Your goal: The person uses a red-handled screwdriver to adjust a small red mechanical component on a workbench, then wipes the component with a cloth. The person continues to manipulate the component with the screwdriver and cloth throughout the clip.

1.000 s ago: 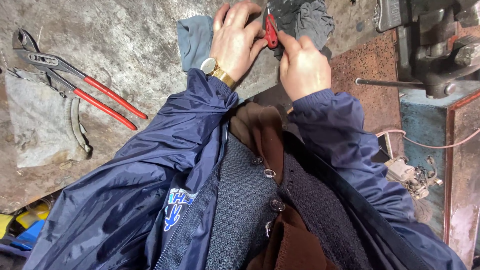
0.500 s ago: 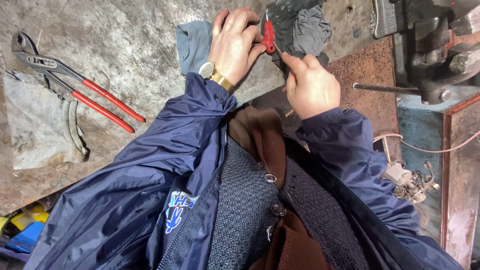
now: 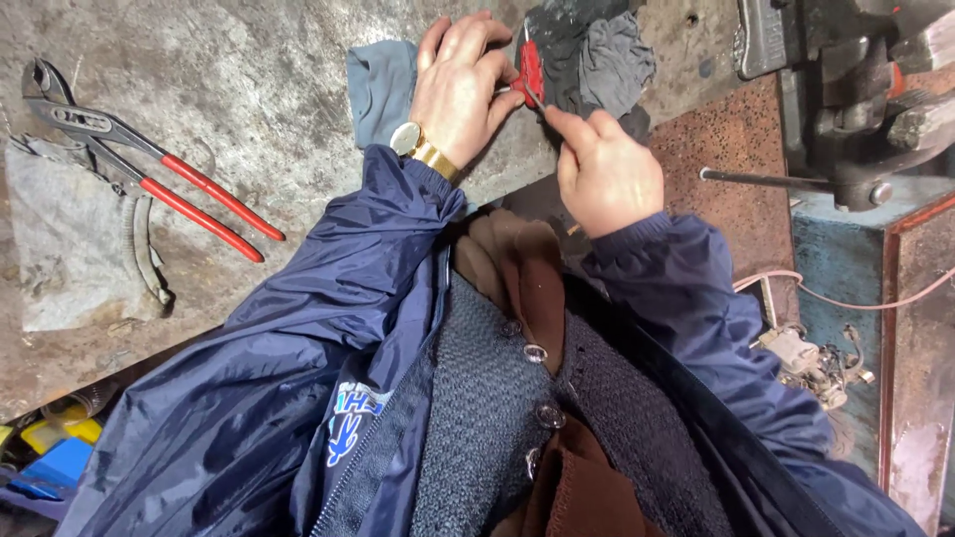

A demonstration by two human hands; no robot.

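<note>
Both hands meet over the desk: left hand and right hand each keep a closed grip on the small red-handled tool, beside dark rags

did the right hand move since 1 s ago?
Yes. The right hand sits lower than before, further from the dark rag, with its fingertips at the small red tool.

Single head-worn view, looking steeply down the wearer's own chest onto a grey, scuffed metal workbench. The navy nylon jacket fills the near field from 4 to 8 o'clock. The left hand and right hand meet near 12 o'clock, at arm's length. Red-handled slip-joint pliers lie at 10 o'clock, a dark iron bench vise at 2 o'clock. No second view overlaps.
</note>
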